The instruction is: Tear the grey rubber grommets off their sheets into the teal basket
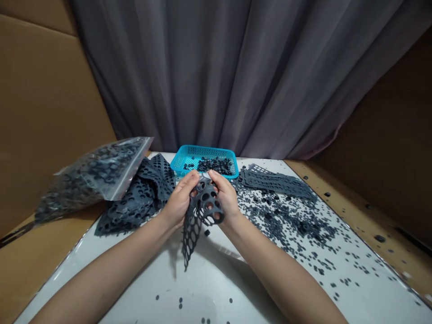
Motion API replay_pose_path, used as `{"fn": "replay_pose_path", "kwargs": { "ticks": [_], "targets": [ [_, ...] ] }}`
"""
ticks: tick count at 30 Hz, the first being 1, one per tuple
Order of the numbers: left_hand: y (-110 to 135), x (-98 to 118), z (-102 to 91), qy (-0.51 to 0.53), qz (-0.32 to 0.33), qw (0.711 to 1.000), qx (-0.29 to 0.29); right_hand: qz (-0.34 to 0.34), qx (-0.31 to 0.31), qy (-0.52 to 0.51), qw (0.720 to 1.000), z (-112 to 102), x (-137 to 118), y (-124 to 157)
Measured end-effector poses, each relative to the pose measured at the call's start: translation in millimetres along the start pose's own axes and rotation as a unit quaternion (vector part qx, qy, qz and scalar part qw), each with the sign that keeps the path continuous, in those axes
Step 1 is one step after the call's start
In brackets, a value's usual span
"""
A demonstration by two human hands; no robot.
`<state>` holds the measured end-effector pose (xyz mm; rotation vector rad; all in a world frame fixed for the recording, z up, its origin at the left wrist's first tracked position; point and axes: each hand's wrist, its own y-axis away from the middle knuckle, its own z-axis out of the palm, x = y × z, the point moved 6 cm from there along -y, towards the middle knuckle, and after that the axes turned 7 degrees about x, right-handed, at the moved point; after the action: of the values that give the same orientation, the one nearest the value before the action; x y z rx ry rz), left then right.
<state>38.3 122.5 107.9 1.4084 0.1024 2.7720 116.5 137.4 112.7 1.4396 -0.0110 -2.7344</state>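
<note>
A dark grey perforated rubber sheet [193, 225] hangs between my two hands, full of round holes and folded over at the top. My left hand [180, 198] is closed on its left side, thumb on top. On the other side my right hand [227, 195] grips it, the thumbs almost meeting. Part of the sheet droops toward the white table. Just beyond my fingertips is a blue plastic basket [175, 158] with many small dark rubber pieces [218, 165] inside. A single dark piece [207, 232] is seen below the sheet.
At left, a clear zip bag [97, 168] full of dark pieces leans beside a pile of perforated sheets [135, 207]. Flattened sheets [276, 182] lie at right. Small dark discs [297, 225] are scattered over the white table [151, 274]. Cardboard walls [43, 99] and a grey curtain [202, 72] enclose it.
</note>
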Motion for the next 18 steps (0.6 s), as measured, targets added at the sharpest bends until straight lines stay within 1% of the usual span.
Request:
{"fn": "replay_pose_path", "kwargs": {
  "ticks": [2,4,6,7,8,9,10,11,13,14,15,16,17,18],
  "targets": [
    [2,-1,1.1,0.008,-0.023,1.0,-0.007,0.038,-0.005,-0.044,0.998,2,2,4],
    [1,2,2.0,-0.004,-0.032,0.999,-0.029,0.054,-0.037,-0.067,0.996,4,2,6],
    [-1,9,3.1,-0.05,-0.013,0.996,-0.073,0.052,-0.106,-0.041,0.992,7,-2,4],
    [-2,14,4.2,-0.093,0.01,0.99,-0.104,0.049,-0.148,-0.01,0.988,8,-4,3],
    [-3,19,5.6,-0.149,0.04,0.978,-0.137,0.046,-0.192,0.032,0.98,8,-6,2],
    [-3,25,7.2,-0.215,0.077,0.959,-0.168,0.041,-0.232,0.078,0.969,8,-9,1],
    [-2,30,8.7,-0.286,0.113,0.932,-0.191,0.025,-0.262,0.127,0.957,6,-13,0],
    [-1,34,10.1,-0.352,0.146,0.901,-0.207,-0.004,-0.28,0.177,0.944,5,-18,-1],
    [2,40,12.6,-0.459,0.193,0.838,-0.223,-0.096,-0.294,0.285,0.907,3,-33,0],
    [4,42,13.9,-0.495,0.21,0.813,-0.224,-0.147,-0.296,0.339,0.881,3,-41,1],
    [6,44,15.1,-0.521,0.222,0.792,-0.227,-0.189,-0.297,0.389,0.851,5,-48,4],
    [8,45,16.3,-0.538,0.232,0.777,-0.229,-0.217,-0.3,0.433,0.822,6,-53,7],
    [9,46,17.1,-0.549,0.239,0.767,-0.231,-0.233,-0.305,0.466,0.797,8,-56,10],
    [10,46,17.5,-0.552,0.24,0.763,-0.234,-0.239,-0.309,0.489,0.78,9,-58,12]
  ]
}}
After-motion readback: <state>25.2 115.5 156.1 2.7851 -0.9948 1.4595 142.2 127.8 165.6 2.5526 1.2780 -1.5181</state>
